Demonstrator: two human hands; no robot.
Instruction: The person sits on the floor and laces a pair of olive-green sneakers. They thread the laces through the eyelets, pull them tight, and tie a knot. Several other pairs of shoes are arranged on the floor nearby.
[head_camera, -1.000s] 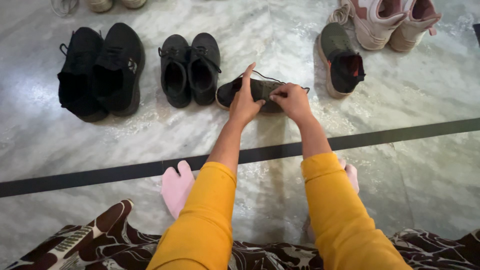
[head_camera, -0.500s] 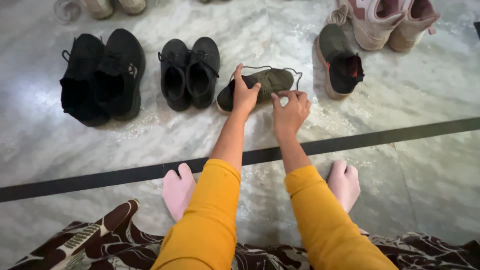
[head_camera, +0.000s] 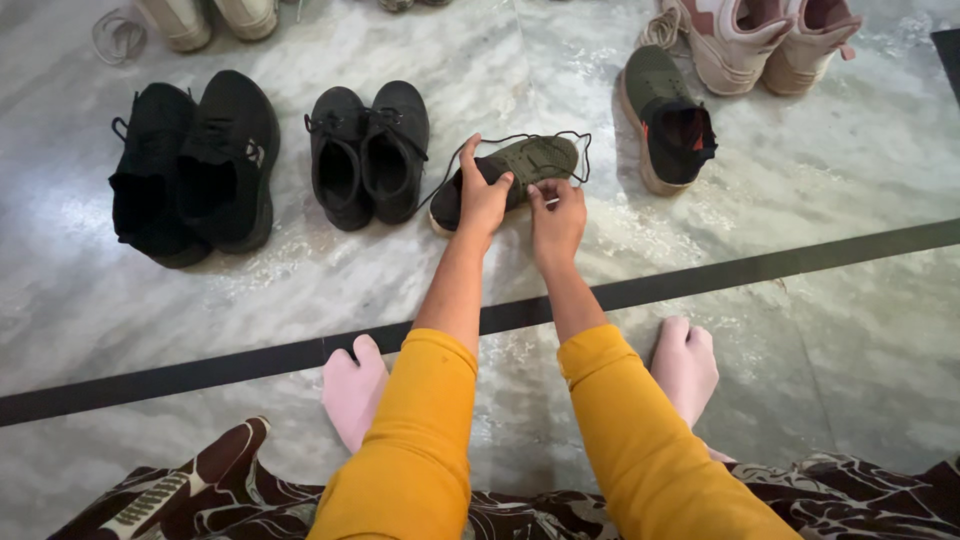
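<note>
Since a moment ago the right hand (head_camera: 556, 222) has drawn in closer to the olive shoe (head_camera: 512, 175), its fingers now curled narrow at the shoe's near edge, seemingly pinching the dark lace (head_camera: 585, 150), though I cannot tell for sure. Both arms reach straight out, far from the body, yellow sleeves pushed back from the wrists. On the left, the left hand (head_camera: 481, 198) clasps the shoe's heel end, thumb over the collar. That shoe lies on the marble floor (head_camera: 820, 200), just right of a small black pair (head_camera: 368, 150), with its olive mate (head_camera: 665, 120) farther right. Two pink-socked feet (head_camera: 355, 385) rest near the dark floor stripe (head_camera: 200, 365).
</note>
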